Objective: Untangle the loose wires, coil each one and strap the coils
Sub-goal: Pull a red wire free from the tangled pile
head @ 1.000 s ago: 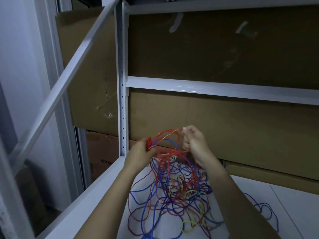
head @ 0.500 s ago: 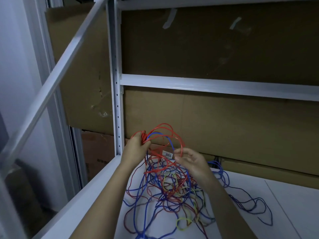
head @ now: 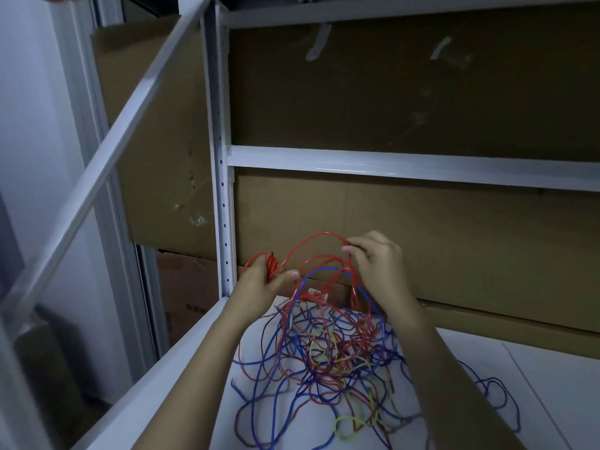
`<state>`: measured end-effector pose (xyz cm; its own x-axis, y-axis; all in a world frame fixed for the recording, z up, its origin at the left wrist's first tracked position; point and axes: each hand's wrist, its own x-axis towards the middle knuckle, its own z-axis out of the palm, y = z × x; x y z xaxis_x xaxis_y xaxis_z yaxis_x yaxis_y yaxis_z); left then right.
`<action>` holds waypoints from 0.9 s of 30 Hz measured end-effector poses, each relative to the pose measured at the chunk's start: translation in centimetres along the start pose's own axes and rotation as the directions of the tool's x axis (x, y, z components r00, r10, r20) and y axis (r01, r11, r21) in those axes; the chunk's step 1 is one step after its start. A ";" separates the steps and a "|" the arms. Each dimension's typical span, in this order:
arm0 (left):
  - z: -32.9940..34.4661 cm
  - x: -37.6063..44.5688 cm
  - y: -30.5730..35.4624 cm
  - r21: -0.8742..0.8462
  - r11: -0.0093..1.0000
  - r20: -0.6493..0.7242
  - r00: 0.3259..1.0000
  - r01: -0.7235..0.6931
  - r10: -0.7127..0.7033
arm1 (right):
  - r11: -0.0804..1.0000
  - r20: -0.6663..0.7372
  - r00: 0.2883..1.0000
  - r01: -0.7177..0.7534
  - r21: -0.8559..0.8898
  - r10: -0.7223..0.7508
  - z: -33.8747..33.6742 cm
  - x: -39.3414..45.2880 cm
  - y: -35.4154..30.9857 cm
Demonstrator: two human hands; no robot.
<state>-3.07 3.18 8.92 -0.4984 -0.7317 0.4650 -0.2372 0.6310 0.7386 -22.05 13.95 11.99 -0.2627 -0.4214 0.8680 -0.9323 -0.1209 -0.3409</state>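
Observation:
A tangle of red, blue, dark red and yellow wires (head: pixel 337 362) lies heaped on the white shelf (head: pixel 552 368). My left hand (head: pixel 263 284) is shut on a small bunch of red wire loops (head: pixel 270 264), held above the shelf's left edge. From there a red wire (head: pixel 311 240) arcs over to my right hand (head: pixel 380 264), which pinches it between the fingertips at the top of the arc. More red and blue loops hang from my hands down into the heap. A small white tag (head: pixel 316 293) sits on one strand.
A white upright post (head: pixel 224 203) with holes stands just left of my left hand. A horizontal shelf beam (head: pixel 412 167) runs above. Brown cardboard (head: pixel 438 248) backs the shelf. A diagonal white bar (head: pixel 107 151) crosses at the left. A loose blue strand (head: pixel 493 394) trails right.
My right hand rose from low by the white tag to the top of the red arc, pulling a red loop up. My left hand kept its grip on the red bunch.

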 end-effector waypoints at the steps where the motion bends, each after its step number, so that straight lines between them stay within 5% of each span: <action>1: -0.2 0.0 0.2 0.004 1.000 -0.019 1.000 -0.016 0.016 | 0.999 -0.009 1.000 -0.015 0.033 0.016 0.0 0.5 0.0; 5: -1.2 -0.2 1.5 -0.104 0.994 -0.028 0.999 -0.043 0.040 | 0.863 0.061 0.963 -0.264 0.431 0.264 0.5 2.2 -1.1; 8: -2.1 -0.7 2.7 -0.337 0.941 0.064 0.997 -0.020 0.044 | 0.779 0.174 0.944 -0.329 0.534 0.279 1.0 2.7 -1.3; 12: -3.2 -1.3 3.8 -0.785 0.611 0.191 0.979 0.106 0.076 | 0.904 0.261 0.935 -0.313 0.290 0.240 2.5 0.2 -1.0; 16: -2.9 -0.7 4.6 -0.954 0.282 0.119 0.992 0.101 0.046 | 0.993 0.240 0.964 0.118 -0.007 -0.113 3.9 -4.3 -2.1; 20: -1.6 -0.2 4.4 -0.882 0.471 -0.061 0.996 -0.023 -0.066 | 0.948 0.301 0.903 0.318 0.005 -0.305 4.1 -7.4 -3.3; 23: -0.9 -0.3 4.3 -0.882 0.466 0.034 0.996 0.070 -0.086 | 0.941 0.377 0.865 0.335 0.052 -0.329 4.2 -7.6 -3.9; 25: -0.8 -0.5 4.6 -0.825 0.555 0.075 0.994 0.109 -0.084 | 0.971 0.294 0.928 0.200 0.129 -0.230 4.2 -7.6 -3.9; 27: -1.1 -0.5 4.9 -0.757 0.644 0.047 0.993 0.109 -0.112 | 0.959 0.113 0.993 -0.062 0.275 0.032 3.7 -7.3 -3.7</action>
<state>-3.10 6.34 12.80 -0.5076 -0.7848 0.3556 0.4244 0.1314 0.8959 -15.80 14.13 5.54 -0.2624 -0.5242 0.8102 -0.8097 -0.3370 -0.4804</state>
